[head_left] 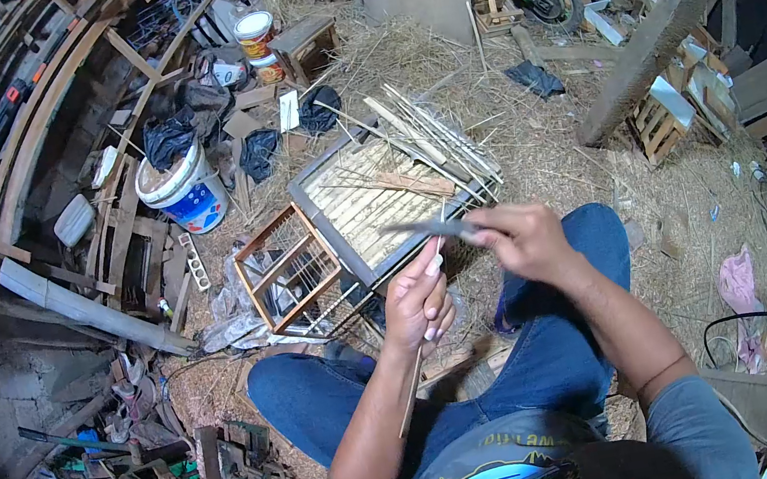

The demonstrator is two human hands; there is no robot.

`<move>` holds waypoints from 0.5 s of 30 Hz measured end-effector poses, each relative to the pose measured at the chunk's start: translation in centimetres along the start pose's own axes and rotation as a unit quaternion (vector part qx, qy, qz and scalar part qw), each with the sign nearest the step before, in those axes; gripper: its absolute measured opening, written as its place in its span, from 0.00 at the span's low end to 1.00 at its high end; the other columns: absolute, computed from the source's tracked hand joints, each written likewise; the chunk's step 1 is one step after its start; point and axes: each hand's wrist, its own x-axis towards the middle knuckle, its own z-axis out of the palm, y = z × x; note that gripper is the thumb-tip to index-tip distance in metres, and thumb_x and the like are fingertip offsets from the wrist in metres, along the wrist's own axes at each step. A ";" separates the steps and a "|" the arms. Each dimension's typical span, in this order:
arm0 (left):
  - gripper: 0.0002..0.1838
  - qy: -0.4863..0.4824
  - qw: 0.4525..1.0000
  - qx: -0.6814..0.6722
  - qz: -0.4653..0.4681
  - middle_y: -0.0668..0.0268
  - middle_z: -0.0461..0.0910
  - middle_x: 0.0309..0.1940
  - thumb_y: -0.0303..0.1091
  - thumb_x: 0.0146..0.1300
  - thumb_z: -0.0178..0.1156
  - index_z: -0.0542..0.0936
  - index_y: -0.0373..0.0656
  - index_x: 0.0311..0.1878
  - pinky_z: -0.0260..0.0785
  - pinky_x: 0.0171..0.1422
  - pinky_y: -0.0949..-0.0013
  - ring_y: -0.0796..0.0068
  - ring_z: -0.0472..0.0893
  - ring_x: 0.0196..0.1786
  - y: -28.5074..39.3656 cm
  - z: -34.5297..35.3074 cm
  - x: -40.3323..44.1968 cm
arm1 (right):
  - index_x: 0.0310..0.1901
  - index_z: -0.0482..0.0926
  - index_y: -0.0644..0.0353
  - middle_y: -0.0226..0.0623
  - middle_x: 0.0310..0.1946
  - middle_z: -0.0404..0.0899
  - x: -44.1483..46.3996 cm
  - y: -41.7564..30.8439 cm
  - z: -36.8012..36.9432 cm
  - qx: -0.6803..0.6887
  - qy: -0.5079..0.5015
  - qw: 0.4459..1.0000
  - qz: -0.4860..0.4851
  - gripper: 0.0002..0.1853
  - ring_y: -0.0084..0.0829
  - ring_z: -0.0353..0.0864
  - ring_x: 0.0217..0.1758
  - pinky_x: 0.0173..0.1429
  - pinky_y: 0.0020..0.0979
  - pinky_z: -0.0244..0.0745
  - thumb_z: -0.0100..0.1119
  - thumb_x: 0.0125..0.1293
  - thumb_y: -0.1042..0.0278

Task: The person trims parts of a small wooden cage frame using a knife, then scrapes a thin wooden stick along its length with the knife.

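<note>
Near the middle of the head view, my left hand (418,303) is closed round a thin wooden strip (412,392) that slants down past my wrist. My right hand (523,241) grips a knife (432,227), its dark, slightly blurred blade lying across the strip's upper end, just above my left fingers. Ahead of both hands is a dark-framed slatted panel (366,197) with a bundle of thin strips (433,140) on it. A small wooden frame with wire bars (292,267) leans at the panel's left side.
At the left are a white bucket (183,192) and a long pale pole (90,307). Tools and scrap lie at the lower left. A wooden post (652,22) slants at the right, near a wooden crate (663,120). A pink cloth (738,282) lies farther right.
</note>
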 end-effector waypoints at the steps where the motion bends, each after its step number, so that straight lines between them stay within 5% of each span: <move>1: 0.25 -0.003 1.000 -0.003 -0.006 0.75 0.61 0.13 0.30 0.83 0.45 0.64 0.44 0.80 0.54 0.12 0.76 0.84 0.58 0.08 0.1 -0.2 0.1 | 0.47 0.91 0.49 0.35 0.32 0.89 -0.1 0.1 0.0 -0.001 0.000 1.000 -0.001 0.10 0.36 0.89 0.30 0.34 0.36 0.83 0.70 0.66 0.61; 13: 0.24 0.014 0.998 0.053 0.021 0.75 0.63 0.13 0.32 0.83 0.48 0.68 0.43 0.78 0.55 0.12 0.75 0.83 0.59 0.08 0.0 -0.7 0.0 | 0.48 0.90 0.50 0.36 0.33 0.89 0.3 -0.5 -0.1 0.004 0.006 0.999 0.031 0.11 0.40 0.89 0.31 0.34 0.38 0.81 0.69 0.67 0.60; 15: 0.23 0.017 0.997 0.065 0.034 0.75 0.64 0.12 0.32 0.83 0.50 0.69 0.43 0.77 0.55 0.12 0.75 0.83 0.59 0.08 -0.4 -1.4 0.2 | 0.49 0.90 0.51 0.37 0.33 0.89 -0.4 -2.0 -0.2 -0.016 -0.063 0.998 0.002 0.11 0.41 0.88 0.32 0.35 0.38 0.82 0.69 0.67 0.60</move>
